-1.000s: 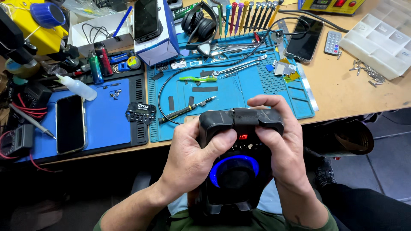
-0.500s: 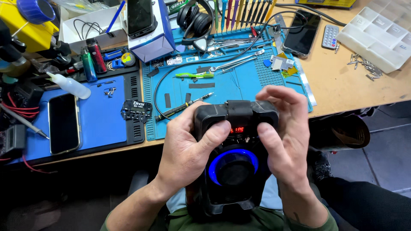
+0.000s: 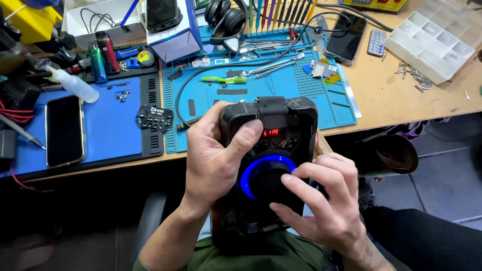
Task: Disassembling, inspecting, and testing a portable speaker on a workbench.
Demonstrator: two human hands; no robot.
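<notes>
Speaker (image 3: 271, 165): black, boxy, portable unit held upright over the person's lap, just in front of the desk edge (image 3: 391, 123); a blue light ring circles the round driver and a small red display glows above it. Judged rigid and moderately heavy for its size; the plastic shell looks smooth and could slip, and the central cone is the fragile part; best hold is by the two side walls or the top handle bar, fingers kept off the cone.

Left hand (image 3: 216, 160): closed around the left side of the cabinet, thumb laid across the front near the display; it carries the unit. Right hand (image 3: 326, 200): half open, fingers spread, fingertips resting on the driver and the lower right of the ring; it touches rather than grips.

Beyond the speaker, on the desk: teal work mat (image 3: 281, 85) with a green-handled tool and tweezers; dark blue mat (image 3: 105, 125) to its left, bearing a phone (image 3: 64, 131) face up and a small black label plate with white print at its right edge. Farther back: white-and-blue carton (image 3: 173, 32), upright, with a dark device on top; black headphones (image 3: 226, 17); a row of coloured screwdrivers. Right side: second phone (image 3: 345, 36), small grey remote, clear compartment tray (image 3: 432, 42), loose screws beside it. Far left: white squeeze bottle (image 3: 73, 85), lying on its side; yellow package at the corner.
</notes>
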